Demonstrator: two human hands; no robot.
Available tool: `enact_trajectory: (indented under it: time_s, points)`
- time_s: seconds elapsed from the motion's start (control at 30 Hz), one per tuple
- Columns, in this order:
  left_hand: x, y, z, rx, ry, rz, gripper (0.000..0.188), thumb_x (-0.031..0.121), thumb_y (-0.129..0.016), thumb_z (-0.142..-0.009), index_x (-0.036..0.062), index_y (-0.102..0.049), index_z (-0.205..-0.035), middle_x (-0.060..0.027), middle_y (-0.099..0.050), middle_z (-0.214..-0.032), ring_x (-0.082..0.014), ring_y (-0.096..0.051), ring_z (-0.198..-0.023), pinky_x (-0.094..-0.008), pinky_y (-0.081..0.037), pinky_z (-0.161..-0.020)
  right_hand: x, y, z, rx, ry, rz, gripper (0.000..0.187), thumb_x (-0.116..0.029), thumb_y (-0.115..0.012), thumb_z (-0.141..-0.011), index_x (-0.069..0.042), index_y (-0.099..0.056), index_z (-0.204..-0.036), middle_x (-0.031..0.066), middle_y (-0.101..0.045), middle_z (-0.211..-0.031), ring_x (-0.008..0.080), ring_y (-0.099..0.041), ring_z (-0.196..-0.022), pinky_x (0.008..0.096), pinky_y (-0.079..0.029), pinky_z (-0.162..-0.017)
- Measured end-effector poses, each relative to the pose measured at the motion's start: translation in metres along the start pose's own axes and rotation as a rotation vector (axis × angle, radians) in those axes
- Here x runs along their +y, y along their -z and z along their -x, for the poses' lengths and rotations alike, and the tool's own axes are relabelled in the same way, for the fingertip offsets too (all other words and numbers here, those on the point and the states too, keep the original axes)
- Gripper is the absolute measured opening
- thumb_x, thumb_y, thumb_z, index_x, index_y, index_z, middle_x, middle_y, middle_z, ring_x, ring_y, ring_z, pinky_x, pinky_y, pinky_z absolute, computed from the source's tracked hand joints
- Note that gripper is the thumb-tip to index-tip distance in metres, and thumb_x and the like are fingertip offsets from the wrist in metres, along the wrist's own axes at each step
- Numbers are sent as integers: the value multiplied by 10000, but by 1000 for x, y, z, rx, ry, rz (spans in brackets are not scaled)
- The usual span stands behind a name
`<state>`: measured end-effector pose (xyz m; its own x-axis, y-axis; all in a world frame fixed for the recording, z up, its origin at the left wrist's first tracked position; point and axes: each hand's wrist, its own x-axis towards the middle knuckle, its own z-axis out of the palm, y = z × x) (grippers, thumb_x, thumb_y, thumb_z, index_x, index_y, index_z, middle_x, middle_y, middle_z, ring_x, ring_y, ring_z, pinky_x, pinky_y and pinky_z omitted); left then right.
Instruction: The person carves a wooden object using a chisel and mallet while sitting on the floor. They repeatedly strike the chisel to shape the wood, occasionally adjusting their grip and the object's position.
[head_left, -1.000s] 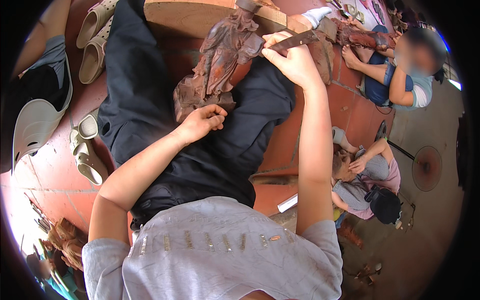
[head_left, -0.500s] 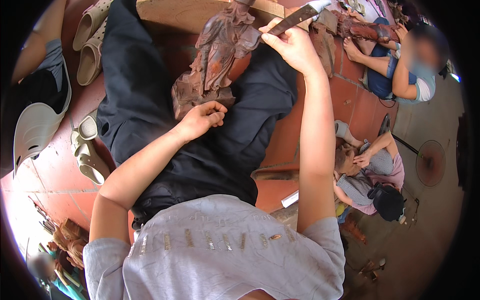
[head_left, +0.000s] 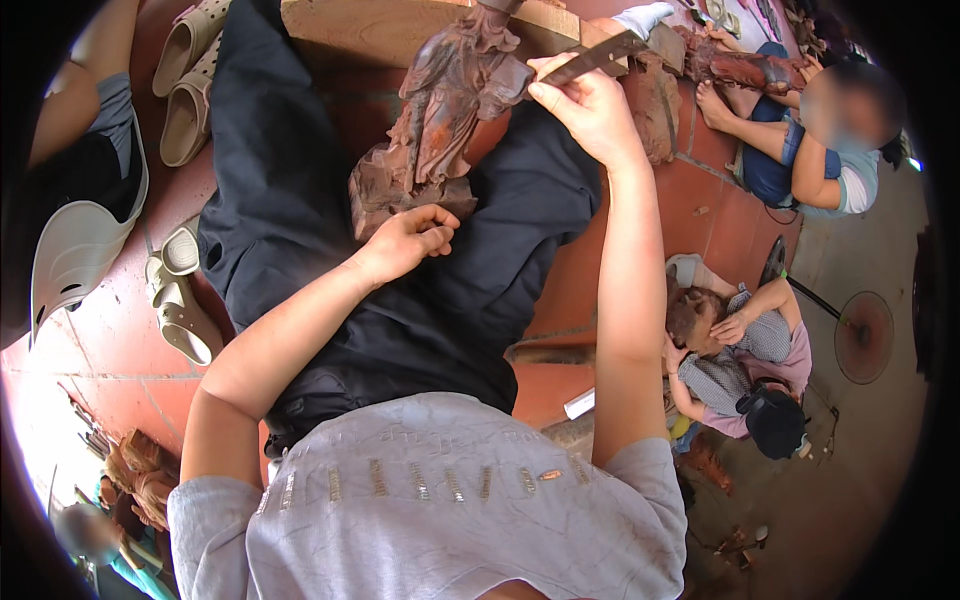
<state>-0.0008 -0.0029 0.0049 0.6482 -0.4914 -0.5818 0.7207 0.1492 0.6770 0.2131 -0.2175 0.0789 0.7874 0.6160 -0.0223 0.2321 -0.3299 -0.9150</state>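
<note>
A dark reddish-brown carved wooden statue point(head_left: 450, 110) of a robed figure leans between my legs, its blocky base toward me and its top end cut off by the view. My left hand point(head_left: 408, 242) lies against the near edge of the base with its fingers curled in; what they hold, if anything, is hidden. Beside the figure's right side, my right hand point(head_left: 595, 112) pinches a flat dark knife-like tool point(head_left: 597, 58) between thumb and fingers. The tool slants up to the right, and its end nearest the statue is hidden by my fingers.
Behind the statue lies a pale wooden block point(head_left: 400, 32). Beige clogs point(head_left: 185, 120) stand on the red tiles at left, near a white plastic chair point(head_left: 75, 260). At right, one person point(head_left: 800, 150) sits by another carving point(head_left: 745, 70), and another point(head_left: 760, 350) bends over a wooden piece near a fan point(head_left: 864, 337).
The whole view has shifted slightly. My right hand and its tool have tilted a little beside the statue. My left hand stays at the base. The lower-right person's hands have moved on their piece.
</note>
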Motion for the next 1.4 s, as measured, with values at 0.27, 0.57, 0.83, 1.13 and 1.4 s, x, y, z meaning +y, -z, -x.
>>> enact_trajectory:
  time_s: [0.27,0.57,0.83,1.13,1.4]
  points:
    - [2,0,0,20,22,-32,287,222,-547,-1010,51,-594,-1235,-30,-659,-974,-88,-598,-915,-248,-474,-859,1,-1,-9,75,-63,-223,155,-73,-683,-940,20,-675,-1062,51,-697,-1009,133,-671,-926,276,-550,-870]
    - [-1,2,-2,15,26,-42,282,215,-556,-1008,51,-597,-1234,-25,-656,-972,-84,-598,-905,-243,-476,-853,9,-1,-9,151,-69,-170,132,-98,-662,-963,-3,-672,-1055,51,-699,-1025,107,-646,-909,262,-540,-839]
    - [-4,3,-5,-3,-7,-42,281,211,-562,-1010,40,-594,-1231,-21,-651,-967,-90,-609,-906,-246,-487,-838,-19,-66,49,623,-53,-380,118,-39,-582,-983,-2,-529,-1082,84,-664,-753,156,-664,-634,287,-561,-624]
    - [-1,1,-3,33,-42,-44,282,196,-577,-991,21,-593,-1212,-32,-652,-960,-103,-621,-897,-260,-500,-846,-11,-152,105,548,-197,-545,84,-60,-586,-984,4,-599,-1037,102,-667,-967,144,-674,-830,282,-553,-801]
    - [13,-3,20,118,-78,89,388,384,-500,-1035,16,-621,-1064,-57,-659,-860,-121,-620,-802,-263,-506,-771,-50,-148,79,425,139,321,195,25,-593,-881,-19,-610,-1071,131,-528,-1143,214,-596,-952,324,-509,-855]
